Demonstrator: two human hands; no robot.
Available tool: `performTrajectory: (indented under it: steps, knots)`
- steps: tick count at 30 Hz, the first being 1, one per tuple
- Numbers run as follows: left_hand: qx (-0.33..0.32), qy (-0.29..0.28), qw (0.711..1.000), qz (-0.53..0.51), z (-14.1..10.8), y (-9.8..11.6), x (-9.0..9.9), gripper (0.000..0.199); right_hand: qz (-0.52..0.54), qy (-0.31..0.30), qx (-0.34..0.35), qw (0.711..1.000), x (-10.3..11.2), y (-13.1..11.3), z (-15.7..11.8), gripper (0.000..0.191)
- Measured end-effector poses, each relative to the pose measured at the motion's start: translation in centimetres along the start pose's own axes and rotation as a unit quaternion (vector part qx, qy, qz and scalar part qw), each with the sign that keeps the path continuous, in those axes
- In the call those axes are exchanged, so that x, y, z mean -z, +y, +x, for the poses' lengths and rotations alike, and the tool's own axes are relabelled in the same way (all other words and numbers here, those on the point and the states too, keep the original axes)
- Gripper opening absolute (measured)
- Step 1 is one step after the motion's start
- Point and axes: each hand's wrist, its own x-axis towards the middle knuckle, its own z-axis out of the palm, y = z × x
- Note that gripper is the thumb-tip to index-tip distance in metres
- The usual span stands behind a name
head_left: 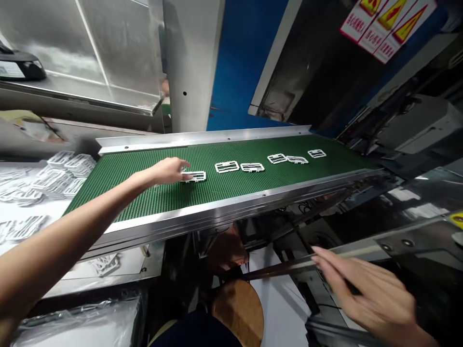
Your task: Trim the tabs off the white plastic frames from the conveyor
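Pinch the white frame (197, 177) squarely by its left end; the left hand (166, 171) has fingers slightly parted there, grip unclear; the right hand (369, 291) is loosely open, apparently empty.

Grn conv. belt (162, 197), textured; wht frames (252, 167) on it, loose row.

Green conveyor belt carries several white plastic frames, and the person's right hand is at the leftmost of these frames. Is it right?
Not quite: it is the left hand at the leftmost white plastic frame on the green conveyor belt, as the head view shows. The right hand is away from the belt, at lower right.
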Motion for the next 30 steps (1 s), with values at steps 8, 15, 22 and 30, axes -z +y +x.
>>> performTrajectory:
  steps: [8,15,22,30]
  knots:
    - [0.073,-0.064,0.995,0.007,3.9,-1.5,-0.4,0.035,0.100,-0.084,-0.014,0.991,-4.1,-1.2,-1.3,0.052]
    - [0.098,0.122,0.962,-0.222,-7.5,-0.4,3.0,0.032,0.338,-0.196,-0.101,0.915,-14.3,-7.7,-2.9,0.029]
    - [0.295,0.363,0.649,-0.601,-30.2,-2.9,-6.1,0.033,0.325,-0.465,-0.121,0.815,-31.7,-18.7,2.3,0.031]
    - [0.457,0.398,0.390,-0.694,-36.6,-1.9,-20.6,0.028,0.238,-0.553,-0.089,0.793,-42.0,-24.1,6.6,0.044]
